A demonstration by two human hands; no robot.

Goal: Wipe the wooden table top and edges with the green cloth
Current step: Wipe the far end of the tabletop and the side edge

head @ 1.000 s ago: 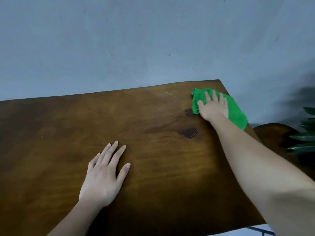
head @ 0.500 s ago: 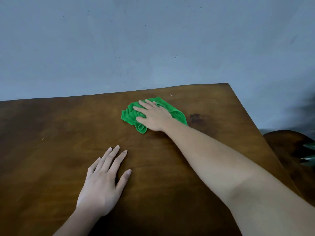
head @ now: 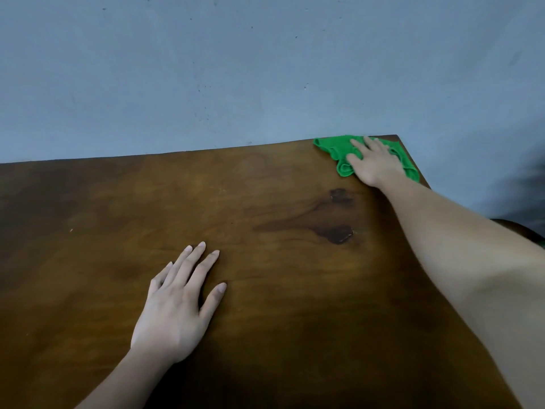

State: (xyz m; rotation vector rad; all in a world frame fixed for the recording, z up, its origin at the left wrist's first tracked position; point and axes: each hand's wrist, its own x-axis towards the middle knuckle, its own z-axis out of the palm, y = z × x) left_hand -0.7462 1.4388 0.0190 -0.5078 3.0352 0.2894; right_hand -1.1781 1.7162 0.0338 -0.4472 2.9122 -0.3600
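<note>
The brown wooden table (head: 265, 202) fills the lower part of the view, with two dark knots right of its middle. A crumpled green cloth (head: 334, 147) lies at the table's far right corner, against the back edge. My right hand (head: 373, 162) presses flat on top of the cloth, fingers spread toward the wall, and covers its middle. My left hand (head: 180, 302) rests palm down on the bare wood nearer to me, fingers apart, holding nothing.
A blue-grey wall (head: 265, 78) rises directly behind the table's far edge. Beyond the right edge a dark rounded wooden piece (head: 519, 228) shows behind my forearm.
My right hand swept the cloth from the right edge toward the table's middle, then back to the far right corner. My left hand stayed in place.
</note>
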